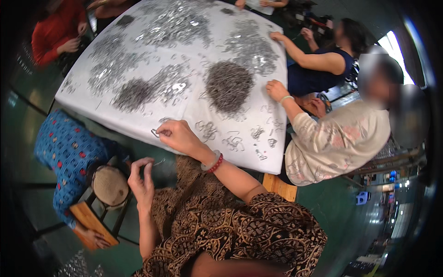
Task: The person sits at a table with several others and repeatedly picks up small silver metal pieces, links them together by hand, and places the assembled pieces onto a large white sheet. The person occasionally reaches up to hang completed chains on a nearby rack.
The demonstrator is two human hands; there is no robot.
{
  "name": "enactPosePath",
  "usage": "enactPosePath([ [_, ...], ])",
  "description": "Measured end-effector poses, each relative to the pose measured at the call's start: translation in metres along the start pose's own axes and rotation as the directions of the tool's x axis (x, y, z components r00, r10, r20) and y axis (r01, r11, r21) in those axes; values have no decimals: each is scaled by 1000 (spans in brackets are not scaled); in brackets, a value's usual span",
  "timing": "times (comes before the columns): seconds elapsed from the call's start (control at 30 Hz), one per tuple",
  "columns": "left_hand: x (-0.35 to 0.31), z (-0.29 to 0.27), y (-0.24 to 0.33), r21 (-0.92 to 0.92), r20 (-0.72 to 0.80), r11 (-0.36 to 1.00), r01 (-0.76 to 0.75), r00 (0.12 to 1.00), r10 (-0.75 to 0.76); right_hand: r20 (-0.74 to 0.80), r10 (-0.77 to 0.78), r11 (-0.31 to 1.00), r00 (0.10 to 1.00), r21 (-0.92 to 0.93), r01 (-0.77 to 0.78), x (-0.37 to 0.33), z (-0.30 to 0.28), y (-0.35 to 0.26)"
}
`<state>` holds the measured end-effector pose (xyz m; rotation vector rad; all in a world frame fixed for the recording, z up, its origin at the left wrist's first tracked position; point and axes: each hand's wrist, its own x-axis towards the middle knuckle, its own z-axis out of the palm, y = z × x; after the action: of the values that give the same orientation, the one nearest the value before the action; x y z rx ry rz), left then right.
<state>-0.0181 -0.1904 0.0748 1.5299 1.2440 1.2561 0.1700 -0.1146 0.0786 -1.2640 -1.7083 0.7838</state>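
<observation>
My right hand (181, 137), with a red bead bracelet and a pale bangle at its wrist, is closed in a pinch over the table's near edge. At its fingertips is a small bent metal piece (154, 133), partly hidden by the fingers. My left hand (142, 181) is raised lower and to the left, off the table, thumb and fingers closed together. A thin, shiny wire-like piece (159, 162) sticks out from its fingertips; its exact kind is too small to make out. Beyond my right hand lie small clusters of curved metal pieces (206, 130).
The white-covered table (194, 111) carries a dark heap of thin metal pieces (229, 87) and shiny heaps (177, 85). Several people sit around it. At my left, a person in a blue patterned top (76, 147) leans over a wooden stool (92, 226).
</observation>
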Motion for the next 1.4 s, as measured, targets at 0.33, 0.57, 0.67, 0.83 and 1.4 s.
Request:
enactPosePath([
  [0.33,-11,-14,-2,277,-25,944,-179,981,193,-3,-28,985,1000,169,28,-55,37,-66],
  [0.57,-9,-17,-8,222,-34,961,-163,984,175,43,65,939,997,335,-75,-55,44,-53],
  [0.67,5,-19,-16,99,-141,994,-55,988,68,23,58,929,998,365,-62,-53,49,-45],
  [0.83,88,-17,-58,367,-98,930,-14,994,53,82,74,937,994,335,-97,-51,49,-32],
  [1.4,176,32,-104,657,148,718,-229,973,176,22,-99,933,995,349,85,-53,35,-35],
])
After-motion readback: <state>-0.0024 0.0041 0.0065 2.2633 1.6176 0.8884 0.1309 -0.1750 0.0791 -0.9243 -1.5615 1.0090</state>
